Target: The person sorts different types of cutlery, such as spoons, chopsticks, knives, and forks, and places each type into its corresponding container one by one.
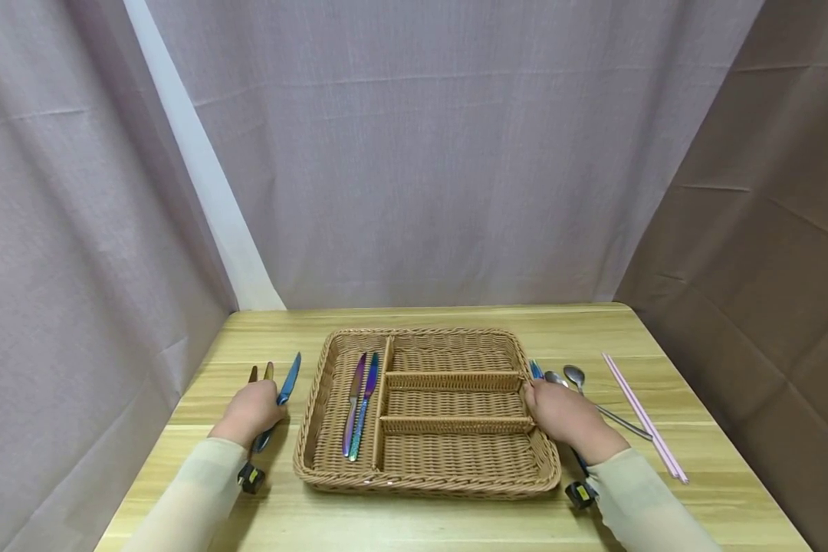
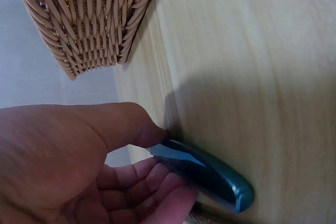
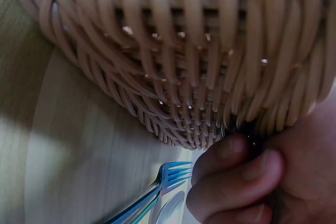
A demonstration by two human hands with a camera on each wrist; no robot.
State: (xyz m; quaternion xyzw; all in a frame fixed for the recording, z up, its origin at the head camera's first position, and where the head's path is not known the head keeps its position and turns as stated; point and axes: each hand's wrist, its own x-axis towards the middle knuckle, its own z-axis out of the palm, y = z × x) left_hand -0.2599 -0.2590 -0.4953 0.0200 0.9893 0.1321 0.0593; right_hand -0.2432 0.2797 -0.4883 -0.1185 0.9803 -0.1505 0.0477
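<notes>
A wicker cutlery basket (image 1: 428, 481) with several compartments sits mid-table. Its long left compartment holds two iridescent knives, one purplish (image 1: 353, 402) and one bluer (image 1: 366, 402). To the left of the basket, my left hand (image 1: 251, 410) pinches a blue knife (image 1: 290, 377) by its handle between thumb and fingers; the glossy handle end (image 2: 231, 187) shows close up in the left wrist view. Two more pieces of cutlery (image 1: 269, 371) lie partly hidden behind that hand. My right hand (image 1: 566, 410) grips the basket's right rim, fingers curled at the wicker wall (image 3: 173, 77).
Right of the basket, blue forks (image 3: 170, 174) and metal spoons (image 1: 574, 375) lie partly under my right hand. Pink chopsticks (image 1: 642, 414) rest farther right. Grey curtains (image 1: 441, 192) hang behind the wooden table (image 1: 428, 529).
</notes>
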